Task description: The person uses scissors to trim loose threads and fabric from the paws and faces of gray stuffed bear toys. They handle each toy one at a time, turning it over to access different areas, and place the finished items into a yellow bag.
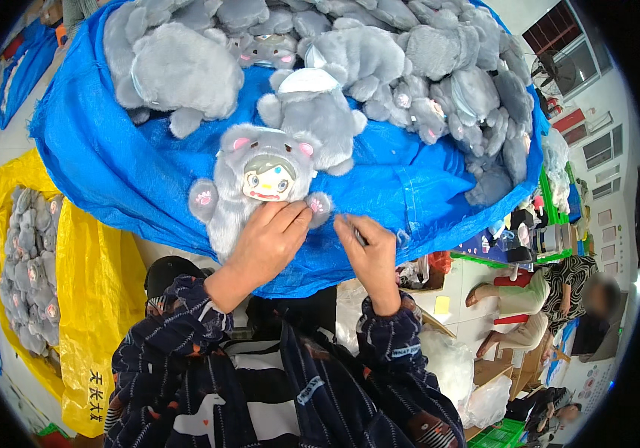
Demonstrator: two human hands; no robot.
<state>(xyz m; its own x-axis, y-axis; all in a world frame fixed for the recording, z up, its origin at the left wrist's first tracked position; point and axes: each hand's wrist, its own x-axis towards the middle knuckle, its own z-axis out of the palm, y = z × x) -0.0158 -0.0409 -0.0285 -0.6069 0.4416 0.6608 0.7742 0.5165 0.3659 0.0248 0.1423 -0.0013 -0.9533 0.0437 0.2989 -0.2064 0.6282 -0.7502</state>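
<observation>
Left hand [269,237] presses flat on the grey plush doll [260,183] lying on the blue tarp [133,172], right hand [368,250] beside it pinches a small dark tool; best keep the doll pinned steady.

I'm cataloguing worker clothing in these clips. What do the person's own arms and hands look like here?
Both hands, left hand and right hand, are bare, with no gloves. Both forearms wear dark navy sleeves with a small scattered light and reddish print and gathered cuffs.

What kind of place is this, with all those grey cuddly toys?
Most likely a plush toy workshop or factory floor. A heap of identical grey plush toys lies on a blue tarp, a yellow sack holds more, and another person sits working nearby.
</observation>
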